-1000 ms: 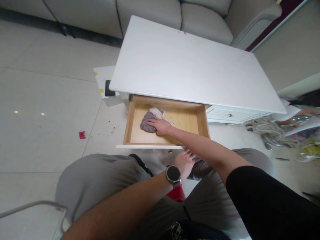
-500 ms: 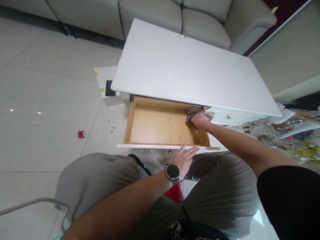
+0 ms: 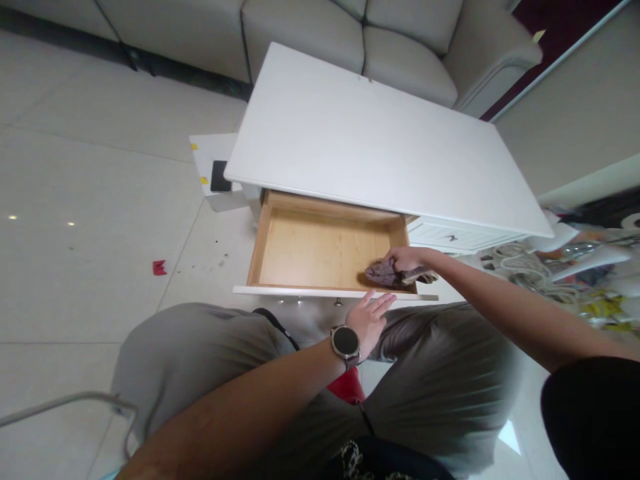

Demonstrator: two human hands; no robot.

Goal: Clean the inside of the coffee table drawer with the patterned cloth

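A wooden drawer (image 3: 310, 250) with a white front stands pulled out of a white table (image 3: 385, 147). In its right front corner, my right hand (image 3: 406, 257) is closed on a brownish-purple cloth (image 3: 383, 272), which lies bunched against the drawer's bottom near the front board. Part of the cloth hangs toward the right side wall. My left hand (image 3: 369, 325), with a watch (image 3: 345, 341) on the wrist, rests at the drawer's front edge, fingers stretched out and holding nothing. A small round knob (image 3: 339, 302) sits on the drawer front, left of those fingers.
A grey sofa (image 3: 305, 33) runs behind the table. On the left, a white box (image 3: 225, 202) carries a black flat object (image 3: 221, 176). A red scrap (image 3: 159, 267) lies on the floor. Coiled cables (image 3: 520, 267) and bags crowd the right side.
My right hand has moved the cloth from the drawer's back right area toward the front right corner. My left hand has stayed at the front edge.
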